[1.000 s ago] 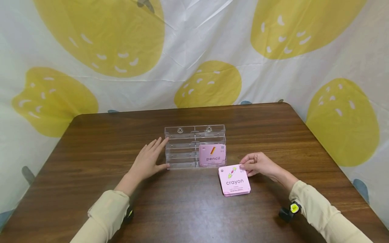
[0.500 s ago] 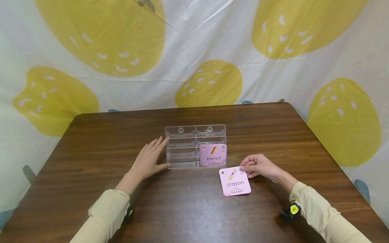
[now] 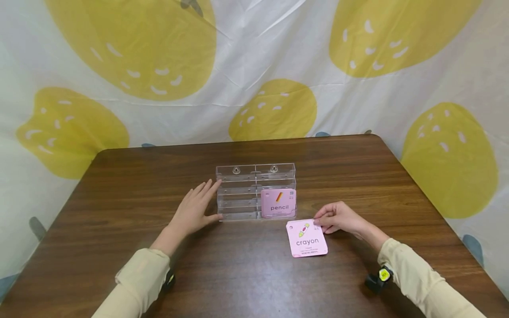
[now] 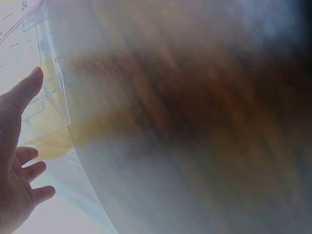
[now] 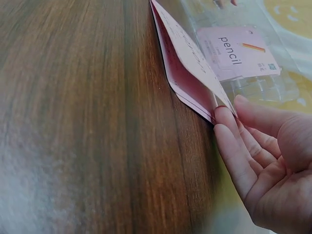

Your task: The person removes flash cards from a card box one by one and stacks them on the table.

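Note:
My right hand [image 3: 339,218] pinches the upper right corner of a pink "crayon" flash card [image 3: 307,238] between thumb and fingers. In the right wrist view that card [image 5: 190,53] is lifted at the pinched corner, with a gap above the pink card [image 5: 187,95] under it. My left hand [image 3: 192,207] has its fingers stretched out, fingertips and thumb at the left side of a clear plastic card rack [image 3: 237,192]. In the rack's lower right pocket stands a pink "pencil" card [image 3: 278,204]. The left wrist view shows the left hand [image 4: 14,170] beside the clear rack [image 4: 44,87].
A dark brown wooden table [image 3: 139,176] carries everything. Behind it hangs a white curtain [image 3: 179,123] printed with yellow lemons. The rack has two columns of stepped pockets, and the cards lie just in front of its right corner.
The crayon card's top edge has dropped slightly, and the stack edges seen below it at first are now hidden. My left hand and the rack have stayed in place.

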`<action>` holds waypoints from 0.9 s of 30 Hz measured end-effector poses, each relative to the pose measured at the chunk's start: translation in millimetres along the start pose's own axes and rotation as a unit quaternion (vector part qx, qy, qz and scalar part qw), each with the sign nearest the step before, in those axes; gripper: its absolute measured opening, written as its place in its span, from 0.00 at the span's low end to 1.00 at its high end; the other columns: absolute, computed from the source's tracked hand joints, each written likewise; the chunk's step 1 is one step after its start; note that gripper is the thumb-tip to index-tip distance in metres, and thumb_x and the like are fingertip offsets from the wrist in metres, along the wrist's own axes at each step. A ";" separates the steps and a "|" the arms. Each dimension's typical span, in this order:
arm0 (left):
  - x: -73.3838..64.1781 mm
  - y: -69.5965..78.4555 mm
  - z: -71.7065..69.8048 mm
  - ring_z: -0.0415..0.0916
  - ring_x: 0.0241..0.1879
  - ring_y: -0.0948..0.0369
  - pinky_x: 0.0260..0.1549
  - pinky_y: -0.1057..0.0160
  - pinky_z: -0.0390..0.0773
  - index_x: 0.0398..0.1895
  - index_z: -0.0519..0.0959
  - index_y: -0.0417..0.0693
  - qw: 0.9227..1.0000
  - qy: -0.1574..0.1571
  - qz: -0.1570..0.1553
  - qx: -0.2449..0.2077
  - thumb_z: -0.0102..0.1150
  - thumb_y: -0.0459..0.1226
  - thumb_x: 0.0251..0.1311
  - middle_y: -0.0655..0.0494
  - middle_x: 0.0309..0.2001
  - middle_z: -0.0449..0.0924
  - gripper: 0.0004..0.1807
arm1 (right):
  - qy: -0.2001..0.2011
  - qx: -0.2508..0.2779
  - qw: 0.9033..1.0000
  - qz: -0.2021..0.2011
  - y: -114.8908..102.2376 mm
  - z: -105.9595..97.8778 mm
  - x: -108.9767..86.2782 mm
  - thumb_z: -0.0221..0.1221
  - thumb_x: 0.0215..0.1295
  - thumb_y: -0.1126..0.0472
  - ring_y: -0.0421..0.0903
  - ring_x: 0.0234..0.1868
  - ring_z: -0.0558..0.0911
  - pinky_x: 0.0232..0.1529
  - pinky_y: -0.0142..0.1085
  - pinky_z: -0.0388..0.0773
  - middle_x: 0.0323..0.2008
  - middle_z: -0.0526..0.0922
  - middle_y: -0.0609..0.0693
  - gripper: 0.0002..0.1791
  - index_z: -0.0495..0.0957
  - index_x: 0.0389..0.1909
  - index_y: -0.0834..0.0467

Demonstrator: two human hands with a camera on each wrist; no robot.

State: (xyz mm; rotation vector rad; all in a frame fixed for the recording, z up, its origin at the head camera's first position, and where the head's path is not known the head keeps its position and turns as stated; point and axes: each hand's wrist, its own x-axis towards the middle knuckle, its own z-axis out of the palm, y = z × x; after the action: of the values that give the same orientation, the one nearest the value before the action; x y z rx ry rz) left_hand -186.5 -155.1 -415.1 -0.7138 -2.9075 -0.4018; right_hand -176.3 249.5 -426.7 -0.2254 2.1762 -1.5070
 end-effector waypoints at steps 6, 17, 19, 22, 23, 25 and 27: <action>0.0 1.0 -0.1 0.54 0.64 0.44 0.59 0.40 0.56 0.71 0.49 0.52 1.000 0.004 -0.001 0.000 0.66 0.53 0.44 0.39 0.66 0.55 0.52 | 0.005 -0.010 1.000 0.003 -1.6 -1.8 -0.8 0.60 0.54 0.67 0.39 0.22 0.80 0.25 0.32 0.80 0.24 0.83 0.51 0.16 0.74 0.39 0.78; 0.3 2.0 -1.1 0.53 0.65 0.45 0.59 0.41 0.55 0.71 0.48 0.52 1.000 -0.004 -0.005 0.002 0.65 0.53 0.46 0.39 0.67 0.54 0.52 | 0.036 -0.017 0.999 0.011 -8.8 -15.2 -8.0 0.57 0.57 0.68 0.43 0.27 0.81 0.30 0.37 0.81 0.29 0.83 0.55 0.16 0.72 0.41 0.78; 0.3 1.9 -0.7 0.53 0.65 0.44 0.59 0.41 0.55 0.71 0.48 0.52 1.000 -0.004 -0.003 0.001 0.65 0.53 0.46 0.39 0.67 0.54 0.52 | 0.040 -0.022 0.999 0.008 -11.5 -17.0 -8.8 0.57 0.57 0.68 0.44 0.28 0.82 0.32 0.37 0.81 0.31 0.83 0.57 0.17 0.72 0.42 0.78; 0.1 1.9 -0.5 0.53 0.65 0.44 0.59 0.41 0.55 0.71 0.48 0.52 1.000 -0.003 -0.001 0.002 0.65 0.53 0.46 0.39 0.66 0.54 0.52 | 0.046 -0.033 0.998 -0.001 -16.3 -18.5 -8.8 0.58 0.58 0.67 0.45 0.31 0.82 0.34 0.38 0.81 0.33 0.82 0.59 0.18 0.72 0.43 0.77; 0.0 2.0 -0.6 0.53 0.65 0.44 0.59 0.41 0.55 0.71 0.48 0.52 1.000 -0.002 -0.001 0.001 0.65 0.53 0.46 0.39 0.66 0.54 0.52 | 0.049 -0.034 0.998 -0.005 -18.0 -18.7 -8.5 0.58 0.58 0.66 0.46 0.31 0.82 0.35 0.38 0.80 0.34 0.82 0.59 0.18 0.71 0.44 0.77; 0.0 1.9 -0.4 0.53 0.65 0.44 0.59 0.41 0.55 0.71 0.48 0.52 1.000 -0.002 -0.001 0.001 0.65 0.53 0.46 0.39 0.66 0.54 0.52 | 0.052 -0.033 0.998 -0.011 -21.2 -18.9 -7.3 0.59 0.57 0.66 0.46 0.33 0.82 0.35 0.39 0.80 0.34 0.82 0.60 0.19 0.71 0.45 0.77; 0.0 1.8 -0.4 0.53 0.65 0.44 0.59 0.41 0.55 0.71 0.48 0.52 1.000 -0.003 -0.001 0.000 0.65 0.53 0.46 0.39 0.66 0.54 0.52 | 0.053 -0.025 0.998 -0.018 -23.8 -18.7 -5.4 0.59 0.57 0.66 0.47 0.34 0.82 0.36 0.39 0.80 0.35 0.81 0.61 0.21 0.70 0.46 0.78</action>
State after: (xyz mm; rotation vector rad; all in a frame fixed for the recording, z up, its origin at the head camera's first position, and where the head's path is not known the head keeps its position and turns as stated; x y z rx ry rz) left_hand -185.6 -153.7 -414.3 -0.7119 -2.9137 -0.4005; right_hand -183.6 258.2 -398.2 -0.2062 2.3051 -1.5169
